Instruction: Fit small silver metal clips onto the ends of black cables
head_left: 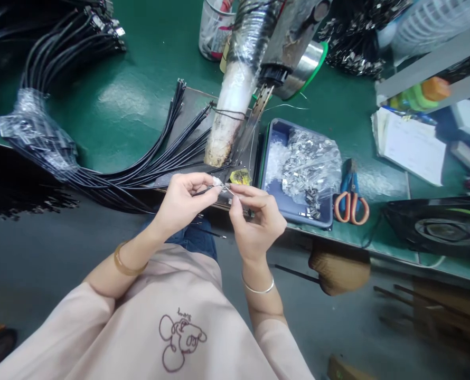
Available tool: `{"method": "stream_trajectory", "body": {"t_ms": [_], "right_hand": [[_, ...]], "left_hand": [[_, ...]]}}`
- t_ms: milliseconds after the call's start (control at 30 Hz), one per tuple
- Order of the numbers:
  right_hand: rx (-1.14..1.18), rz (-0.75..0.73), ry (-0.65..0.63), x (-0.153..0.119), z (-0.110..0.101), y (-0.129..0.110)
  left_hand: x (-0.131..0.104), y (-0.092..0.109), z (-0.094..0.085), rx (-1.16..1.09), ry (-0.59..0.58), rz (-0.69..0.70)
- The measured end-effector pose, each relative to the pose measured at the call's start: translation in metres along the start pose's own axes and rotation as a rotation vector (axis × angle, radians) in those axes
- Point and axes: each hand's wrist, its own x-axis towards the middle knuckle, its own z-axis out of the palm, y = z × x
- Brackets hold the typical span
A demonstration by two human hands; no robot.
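Observation:
My left hand (187, 203) pinches the end of a black cable (204, 191), with a bit of white on one fingertip. Close against it, my right hand (257, 216) has thumb and fingers pinched on a small thin metal piece (228, 191), too small to name exactly. The fingertips of both hands nearly meet at the bench edge. Just beyond them lies a small yellow piece (240, 177) below a white exhaust tube (227, 111). A bundle of black cables (140, 174) fans out on a dark board (193, 105) to the left, bare ends pointing away.
Right of my hands stands a blue tray (298, 219) with bags of small metal shells. Orange-handled pliers (351, 198) lie beside it. A solder wire spool (304, 71) and a cup (216, 29) stand behind. A black fan (441, 227) and paper pad (411, 145) are farther right.

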Motion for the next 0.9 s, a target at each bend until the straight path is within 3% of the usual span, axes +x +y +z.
{"method": "stream_trajectory", "body": {"t_ms": [400,767,900], "right_hand": [[0.013,0.027,-0.031,0.008,0.000,-0.002],[0.037,0.022,-0.095,0.000,-0.011,-0.006],[0.055,0.030,-0.092,-0.003,-0.026,-0.008]], "left_hand": [[0.003,0.000,0.000,0.107,0.042,0.081],[-0.006,0.000,-0.005,0.212,-0.114,0.046],[-0.014,0.003,-0.006,0.244,-0.265,0.021]]}}
